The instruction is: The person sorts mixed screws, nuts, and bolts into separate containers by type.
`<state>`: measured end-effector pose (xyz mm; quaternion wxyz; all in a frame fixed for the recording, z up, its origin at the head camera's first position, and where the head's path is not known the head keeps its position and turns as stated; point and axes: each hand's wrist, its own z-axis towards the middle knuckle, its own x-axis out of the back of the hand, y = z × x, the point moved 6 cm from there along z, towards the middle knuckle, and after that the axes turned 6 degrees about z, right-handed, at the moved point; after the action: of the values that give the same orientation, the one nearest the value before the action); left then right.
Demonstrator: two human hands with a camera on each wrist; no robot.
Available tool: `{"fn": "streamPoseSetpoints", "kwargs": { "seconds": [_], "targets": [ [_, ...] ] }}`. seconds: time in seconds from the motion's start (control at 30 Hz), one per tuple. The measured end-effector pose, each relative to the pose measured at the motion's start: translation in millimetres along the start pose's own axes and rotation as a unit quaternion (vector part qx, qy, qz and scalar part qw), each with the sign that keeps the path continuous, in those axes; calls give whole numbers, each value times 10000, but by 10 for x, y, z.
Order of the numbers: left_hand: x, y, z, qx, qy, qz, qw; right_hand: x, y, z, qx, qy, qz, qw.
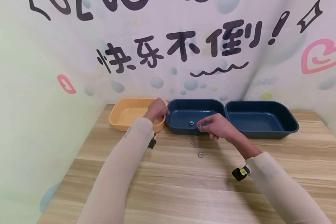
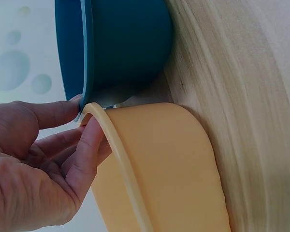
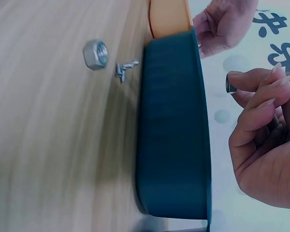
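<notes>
My left hand (image 1: 158, 109) pinches the touching rims of the orange bin (image 2: 159, 145) and the middle blue bin (image 2: 130, 43). In the left wrist view, the thumb lies at the blue rim and the fingers are inside the orange one. Over the front rim of the middle blue bin, my right hand (image 1: 217, 127) holds a small metal nut (image 3: 230, 83) between thumb and fingertips. Another nut (image 1: 191, 123) lies inside that bin. On the table in front are a larger hex nut (image 1: 200, 155) and several small screws (image 3: 123, 70).
A second dark blue bin (image 1: 261, 135) stands to the right, against the middle one. The bins line the back of the wood-grain table (image 1: 168, 193), before a printed cloth (image 1: 173, 84). Black wrist cameras (image 1: 240, 174) hang below both sleeves.
</notes>
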<state>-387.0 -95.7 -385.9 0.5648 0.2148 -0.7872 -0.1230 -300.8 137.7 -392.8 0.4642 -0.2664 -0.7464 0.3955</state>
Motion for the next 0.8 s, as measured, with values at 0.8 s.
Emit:
{"fn": "streamPoseSetpoints", "kwargs": {
  "seconds": [0.8],
  "targets": [
    [-16, -10, 40, -48, -11, 76, 10000, 255, 107, 138, -160, 307, 512, 9981]
  ]
}}
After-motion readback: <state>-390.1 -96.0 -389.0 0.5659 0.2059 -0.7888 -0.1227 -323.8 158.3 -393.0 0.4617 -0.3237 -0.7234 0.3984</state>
